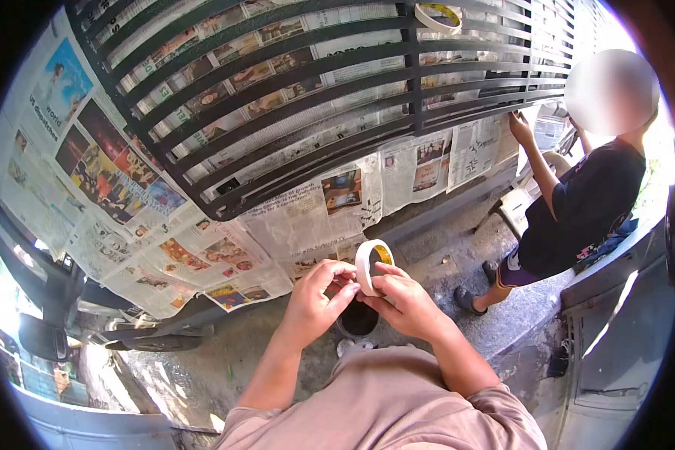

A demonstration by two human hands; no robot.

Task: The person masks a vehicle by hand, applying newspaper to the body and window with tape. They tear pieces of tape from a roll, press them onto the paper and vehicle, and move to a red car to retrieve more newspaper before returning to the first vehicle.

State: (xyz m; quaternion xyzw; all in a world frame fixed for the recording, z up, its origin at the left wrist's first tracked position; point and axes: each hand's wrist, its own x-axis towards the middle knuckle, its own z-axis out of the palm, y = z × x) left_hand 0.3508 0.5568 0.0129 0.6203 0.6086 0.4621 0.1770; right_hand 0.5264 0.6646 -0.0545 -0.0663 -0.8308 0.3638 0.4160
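Note:
A roll of white masking tape (365, 268) stands on edge in front of my chest, with yellow showing inside its core. My right hand (409, 301) grips it from the right, fingers closed round the lower rim. At the roll's left side, my left hand (316, 300) is closed, thumb and fingertips pinched together close to the tape. Whether a tape end lies between them is too small to tell. Beyond both hands, newspaper sheets (296, 217) hang behind and below a dark metal grille (277, 124).
Another tape roll (437, 28) hangs on the upper grille bars. At right, a person in a dark shirt (589, 199) reaches toward the grille, near a chair (514, 210). A dark round container (358, 321) sits below my hands. A motorcycle mirror (43, 339) is at left.

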